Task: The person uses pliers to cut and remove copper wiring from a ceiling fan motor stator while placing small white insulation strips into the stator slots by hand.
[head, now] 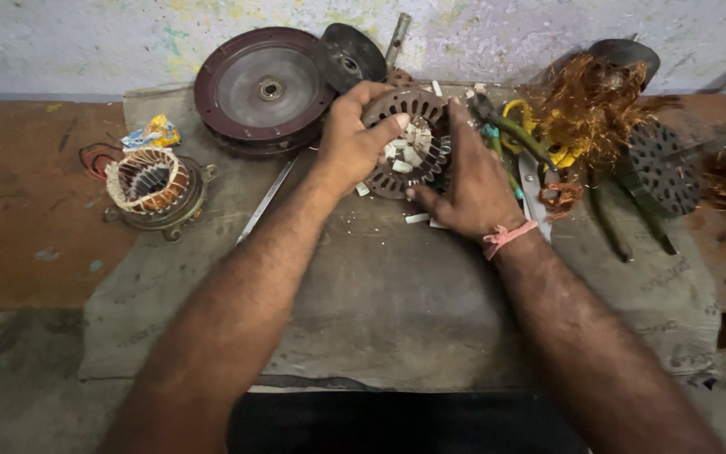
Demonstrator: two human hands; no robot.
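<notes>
A round slotted metal stator core (407, 108) lies on a grey cloth (397, 303) at the middle back of the bench. Several small white paper strips (407, 153) sit in its centre. My left hand (353, 139) grips the core's left rim, thumb reaching over the strips. Against the core's right side rests my right hand (466, 183), fingers spread over the rim; a pink thread is tied round its wrist. A few white scraps (418, 219) lie on the cloth just below the core.
A wound stator with white-bound copper coils (155, 187) sits at left. A dark red round motor cover (264, 86) leans at the back. Tangled copper wire (591, 109), green-handled pliers (514, 139) and a black slotted disc (664, 168) lie at right. A metal rod (265, 200) lies beside my left arm.
</notes>
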